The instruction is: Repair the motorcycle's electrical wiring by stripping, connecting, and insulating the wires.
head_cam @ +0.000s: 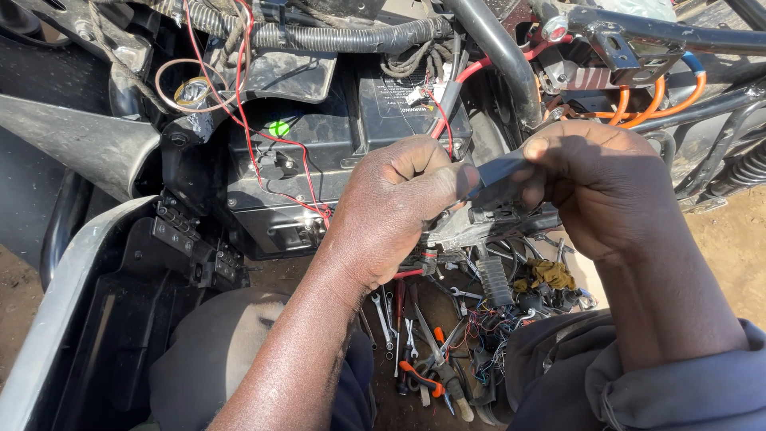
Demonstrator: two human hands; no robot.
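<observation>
Head view. Both hands meet at the middle of the frame over an opened vehicle bay. The left hand point(396, 203) is closed, thumb pressed flat against the near end of a strip of black tape point(501, 169), fingers curled under it. The right hand point(600, 185) pinches the far end of the same strip between thumb and forefinger, the remaining fingers folded in. The tape spans the short gap between the two grips, drawn straight and tilted slightly upward toward the right hand.

Just below the grip sits a grey metal bracket point(467, 227) with a ribbed black footpeg point(493, 279) hanging beneath it. Behind the left hand lies a black battery box point(319, 152); thin red wires point(263, 128) run loosely across its top. A thicker red cable point(471, 72) rises above the grip toward a black frame tube point(499, 48). Orange cables point(646, 104) curve above and beyond the right hand.

Below the grip, on the dirt ground point(730, 255), lies a scatter of spanners point(383, 315), orange-handled pliers point(427, 375) and a tangle of thin coloured wires point(495, 327). A yellowish rag point(546, 275) lies under the right wrist. A grey body panel point(72, 295) stands well apart on the left-hand side.
</observation>
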